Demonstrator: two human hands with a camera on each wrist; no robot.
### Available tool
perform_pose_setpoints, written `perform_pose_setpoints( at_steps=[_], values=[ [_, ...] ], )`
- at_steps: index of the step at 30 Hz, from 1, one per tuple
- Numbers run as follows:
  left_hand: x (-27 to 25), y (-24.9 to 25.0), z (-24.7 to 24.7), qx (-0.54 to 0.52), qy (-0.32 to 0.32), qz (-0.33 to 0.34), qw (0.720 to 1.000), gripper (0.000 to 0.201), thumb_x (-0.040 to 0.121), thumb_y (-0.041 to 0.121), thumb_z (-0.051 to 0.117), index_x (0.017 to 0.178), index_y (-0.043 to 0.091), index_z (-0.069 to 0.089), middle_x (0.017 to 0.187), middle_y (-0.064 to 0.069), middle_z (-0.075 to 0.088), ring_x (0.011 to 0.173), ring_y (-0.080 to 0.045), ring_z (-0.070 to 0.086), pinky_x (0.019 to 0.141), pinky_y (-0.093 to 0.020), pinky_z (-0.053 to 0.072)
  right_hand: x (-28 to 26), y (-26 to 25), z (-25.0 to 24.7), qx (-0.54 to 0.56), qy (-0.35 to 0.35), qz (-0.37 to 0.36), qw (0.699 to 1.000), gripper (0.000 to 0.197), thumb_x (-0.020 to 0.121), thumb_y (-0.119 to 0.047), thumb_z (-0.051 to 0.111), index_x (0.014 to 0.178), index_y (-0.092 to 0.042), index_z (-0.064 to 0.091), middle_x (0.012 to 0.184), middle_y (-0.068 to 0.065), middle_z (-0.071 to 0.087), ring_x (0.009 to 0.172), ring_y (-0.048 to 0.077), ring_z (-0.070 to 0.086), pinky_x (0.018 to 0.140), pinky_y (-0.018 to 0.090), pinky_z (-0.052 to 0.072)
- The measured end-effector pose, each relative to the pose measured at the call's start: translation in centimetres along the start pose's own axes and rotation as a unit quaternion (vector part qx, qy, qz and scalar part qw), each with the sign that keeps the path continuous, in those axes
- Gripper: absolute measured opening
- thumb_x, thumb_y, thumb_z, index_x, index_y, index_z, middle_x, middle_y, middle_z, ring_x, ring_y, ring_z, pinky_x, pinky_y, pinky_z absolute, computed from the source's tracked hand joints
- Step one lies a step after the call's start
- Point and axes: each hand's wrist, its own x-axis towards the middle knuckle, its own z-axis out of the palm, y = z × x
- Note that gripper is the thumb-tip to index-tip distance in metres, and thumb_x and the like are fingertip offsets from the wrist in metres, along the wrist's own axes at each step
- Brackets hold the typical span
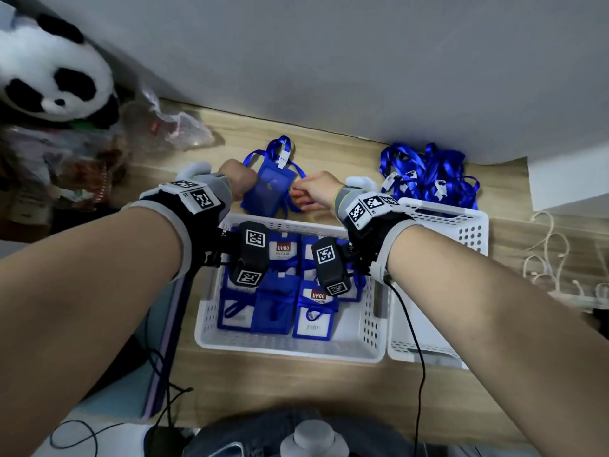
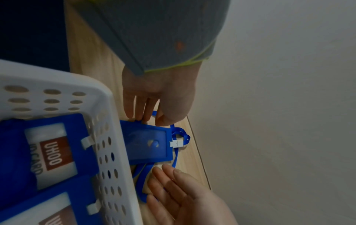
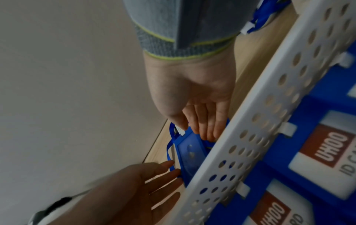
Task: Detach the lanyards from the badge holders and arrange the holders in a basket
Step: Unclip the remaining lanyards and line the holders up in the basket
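A blue badge holder (image 1: pixel 266 190) lies flat on the wooden table just beyond the white basket (image 1: pixel 290 352), with its blue lanyard (image 1: pixel 280 148) attached by a white clip (image 1: pixel 283 159). My left hand (image 1: pixel 239 179) is at the holder's left edge, fingers straight, tips touching it (image 2: pixel 138 117). My right hand (image 1: pixel 311 192) is at the right edge, its straight fingers (image 3: pixel 206 130) on the holder (image 3: pixel 189 155) and on the lanyard straps (image 2: pixel 142 170). Neither hand grips anything. Several detached holders (image 1: pixel 283 252) lie flat in the basket.
A heap of loose blue lanyards (image 1: pixel 428 174) lies at the back right against the wall. A second white basket (image 1: pixel 461 225) stands right of the first. A plush panda (image 1: pixel 49 70) and plastic bags (image 1: pixel 178 123) crowd the left; cords (image 1: pixel 553 265) lie at far right.
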Motion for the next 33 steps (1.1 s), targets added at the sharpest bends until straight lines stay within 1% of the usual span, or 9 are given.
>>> perform_pose_setpoints(
  at_steps=[2,9,11,16,19,24,26,29,33],
  values=[
    [0.3,0.1,0.4,0.006,0.014,-0.006,1.000,0.035,0.092,0.009,0.047,0.123,-0.003,0.054,0.125,-0.020,0.058,0.087,-0.019,0.052,0.061,-0.023,0.049,0.6,-0.1,0.4,-0.009,-0.005,0.012,1.000,0.031,0.099,-0.011,0.033,0.071,-0.014,0.046,0.036,-0.008,0.050,0.031,0.004,0.047,0.037,0.013,0.040],
    [0.8,-0.7,0.9,0.017,-0.010,-0.009,1.000,0.030,0.084,0.003,0.056,0.113,-0.005,0.061,0.096,-0.017,0.060,0.083,-0.025,0.053,0.075,-0.034,0.049,1.2,0.2,0.1,-0.025,-0.005,0.001,1.000,0.020,0.096,-0.015,0.047,0.108,-0.003,0.057,0.079,0.001,0.060,0.068,0.012,0.058,0.063,0.022,0.051],
    [0.5,-0.6,1.2,-0.020,-0.016,0.021,0.999,0.031,0.088,0.002,0.054,0.119,0.002,0.059,0.100,-0.014,0.058,0.088,-0.022,0.052,0.082,-0.036,0.048,0.9,0.5,-0.1,-0.022,0.000,-0.008,1.000,0.020,0.096,-0.015,0.047,0.113,-0.008,0.055,0.078,0.000,0.059,0.066,0.012,0.058,0.060,0.021,0.051],
    [-2.7,0.7,0.4,-0.187,-0.022,0.077,0.979,0.029,0.098,0.015,0.044,0.126,0.011,0.050,0.115,-0.011,0.056,0.091,-0.025,0.054,0.068,-0.039,0.057,0.4,0.4,-1.3,-0.022,0.114,-0.035,0.993,0.037,0.092,-0.006,0.047,0.129,-0.013,0.044,0.095,0.007,0.057,0.062,0.013,0.054,0.053,0.023,0.047],
    [-4.9,1.5,-0.3,-0.218,-0.077,0.104,0.967,0.017,0.100,0.024,0.042,0.112,0.017,0.051,0.094,-0.004,0.053,0.076,-0.026,0.058,0.043,-0.029,0.055,-0.8,0.3,-2.5,-0.020,0.123,-0.073,0.989,0.057,0.090,-0.002,0.049,0.142,-0.016,0.032,0.111,0.009,0.053,0.085,0.019,0.054,0.062,0.026,0.047],
    [-7.3,2.8,-0.5,-0.176,-0.094,0.174,0.964,0.019,0.099,0.032,0.043,0.100,0.018,0.057,0.065,-0.004,0.055,0.032,-0.011,0.051,0.034,-0.016,0.041,-3.6,-0.4,-3.1,-0.037,0.122,-0.187,0.974,0.060,0.083,-0.007,0.067,0.136,-0.021,0.042,0.126,-0.004,0.048,0.110,0.015,0.051,0.084,0.021,0.041],
    [-8.4,3.4,-0.5,-0.169,-0.086,0.198,0.962,0.021,0.097,0.035,0.046,0.095,0.020,0.060,0.054,0.001,0.053,0.033,-0.009,0.047,0.036,-0.016,0.039,-5.4,-0.8,-2.8,-0.043,0.114,-0.209,0.970,0.035,0.089,-0.014,0.062,0.123,-0.012,0.056,0.114,-0.002,0.056,0.100,0.016,0.051,0.077,0.016,0.041],
    [-9.8,4.0,-0.6,-0.186,-0.093,0.212,0.955,0.023,0.093,0.039,0.053,0.102,0.020,0.064,0.065,0.003,0.055,0.046,-0.008,0.050,0.045,-0.018,0.043,-7.4,-1.0,-2.7,-0.074,0.118,-0.196,0.971,0.016,0.097,-0.021,0.045,0.091,-0.013,0.058,0.100,0.003,0.056,0.091,0.016,0.049,0.079,0.022,0.039],
    [-12.3,4.4,-0.5,-0.258,-0.199,0.222,0.919,0.023,0.087,0.023,0.064,0.110,0.021,0.064,0.090,0.003,0.068,0.068,-0.006,0.065,0.058,-0.020,0.054,-9.3,-1.0,-1.9,0.051,0.111,-0.233,0.965,0.024,0.099,-0.002,0.031,0.103,0.016,0.046,0.082,0.033,0.044,0.058,0.010,0.045,0.046,0.008,0.040]
  ],
)
